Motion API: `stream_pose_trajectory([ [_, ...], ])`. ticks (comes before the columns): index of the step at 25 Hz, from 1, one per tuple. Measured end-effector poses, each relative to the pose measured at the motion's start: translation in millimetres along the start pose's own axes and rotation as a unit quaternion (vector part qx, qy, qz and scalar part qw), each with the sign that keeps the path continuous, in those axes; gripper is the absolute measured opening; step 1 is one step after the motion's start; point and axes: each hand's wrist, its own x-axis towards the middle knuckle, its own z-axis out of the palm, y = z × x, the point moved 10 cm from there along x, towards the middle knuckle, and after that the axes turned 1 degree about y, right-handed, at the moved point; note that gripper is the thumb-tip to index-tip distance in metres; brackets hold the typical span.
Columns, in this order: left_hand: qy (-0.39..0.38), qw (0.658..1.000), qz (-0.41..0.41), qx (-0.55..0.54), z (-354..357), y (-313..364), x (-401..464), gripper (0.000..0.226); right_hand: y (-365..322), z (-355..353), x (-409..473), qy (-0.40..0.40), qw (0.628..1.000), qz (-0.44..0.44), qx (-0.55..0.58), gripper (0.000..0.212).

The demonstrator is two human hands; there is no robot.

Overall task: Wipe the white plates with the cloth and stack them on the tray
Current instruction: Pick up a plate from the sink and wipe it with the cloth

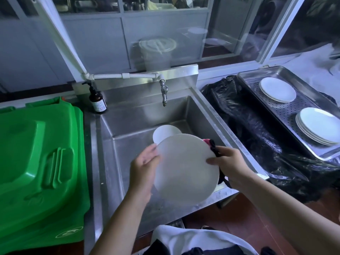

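Two hands hold white plate (185, 168) over steel sink (128, 126). Left hand (142, 173) grips left rim, fingertips hidden behind plate. Right hand (230, 167) pinches right rim plus dark-and-pink cloth (213, 146), mostly hidden behind plate. Second plate (163, 133) in sink, partly covered. Two plate stacks (277, 90) on perforated tray (287, 109). Soap bottle (97, 101) label unreadable.
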Motion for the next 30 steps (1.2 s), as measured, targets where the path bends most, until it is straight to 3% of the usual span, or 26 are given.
stream_pose_trajectory([
  [2,0.014,0.999,0.025,0.043,-27.8,3.4,5.9,0.058,23.1,-3.3,9.3,-0.02,0.993,0.07,0.091,0.033],
  [5,-0.19,0.978,-0.042,-0.072,-10.0,-5.0,-12.8,0.069,46.9,14.8,12.9,-0.094,0.97,0.141,0.173,0.038],
  [7,-0.258,0.959,-0.036,-0.112,-1.4,-1.2,-26.9,0.071,51.7,28.2,11.6,-0.128,0.96,0.163,0.186,0.035],
  [11,-0.214,0.97,0.0,-0.116,-12.7,2.2,-26.0,0.073,50.5,35.4,15.3,-0.11,0.972,0.15,0.144,0.033],
  [14,-0.186,0.977,0.017,-0.105,-21.8,1.6,-23.8,0.073,42.5,16.8,19.7,-0.011,0.988,0.133,0.083,0.024],
  [16,-0.175,0.979,0.018,-0.105,-23.7,2.3,-22.2,0.075,15.5,-7.4,23.0,0.088,0.995,0.045,0.005,0.021],
  [18,-0.174,0.979,0.016,-0.101,-20.9,4.0,-21.5,0.075,-46.4,-5.5,14.7,0.12,0.974,-0.171,-0.085,0.027],
  [20,-0.183,0.978,0.015,-0.101,-11.8,6.8,-24.9,0.075,-96.9,33.3,-8.7,0.072,0.906,-0.378,-0.178,0.039],
  [22,-0.188,0.975,0.022,-0.113,-2.8,12.2,-29.3,0.074,-109.4,79.3,-23.9,0.018,0.836,-0.479,-0.267,0.045],
  [24,-0.187,0.973,0.03,-0.133,2.6,17.7,-32.3,0.071,-104.8,99.3,-29.7,0.009,0.806,-0.502,-0.314,0.049],
  [27,-0.167,0.973,0.037,-0.154,0.4,16.7,-31.8,0.072,-83.4,90.9,-32.7,-0.028,0.82,-0.49,-0.296,0.051],
  [30,-0.137,0.977,0.029,-0.16,-4.4,4.9,-27.5,0.074,-42.7,78.9,-39.7,-0.113,0.825,-0.444,-0.329,0.05],
])
